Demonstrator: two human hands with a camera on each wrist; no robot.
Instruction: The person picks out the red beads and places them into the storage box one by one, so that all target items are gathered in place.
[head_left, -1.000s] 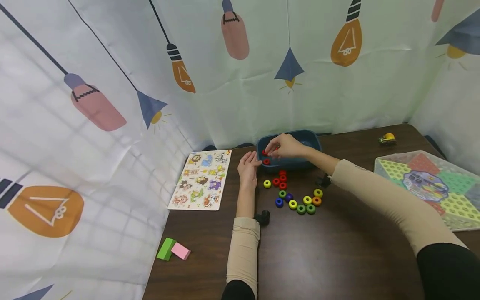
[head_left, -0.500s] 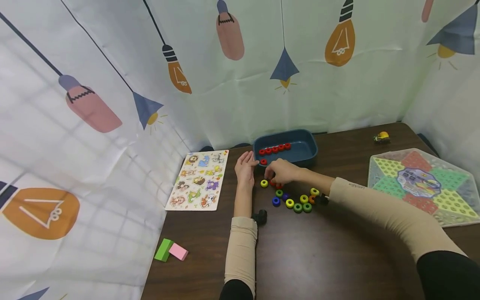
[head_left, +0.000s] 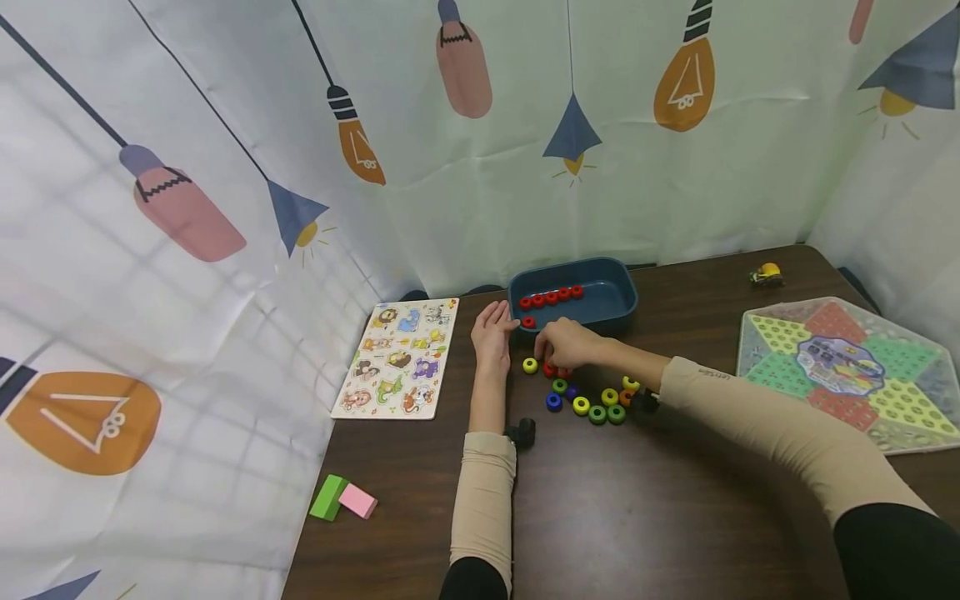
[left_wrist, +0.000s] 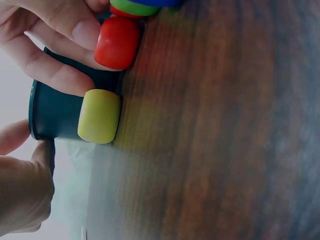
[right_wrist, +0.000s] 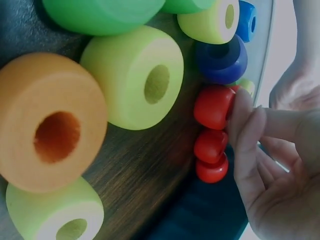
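Note:
My right hand reaches down to a few red ring beads on the table, just in front of a dark blue bin. Its thumb and fingertips pinch one red bead; the fingers partly cover the group. Inside the bin, several red beads stand in a row, with one more red bead nearer the front wall. My left hand is at the bin's left front corner with its fingers extended and holds nothing. A yellow bead lies between the hands.
Nearer me lie green, blue, yellow and orange beads. An animal puzzle board is at left, with green and pink blocks below. A patterned hexagonal board and small toy are at right.
My right hand has come out of the bin and down to the red beads on the table, leaving the red row in the bin uncovered. The left hand stays at the bin's corner.

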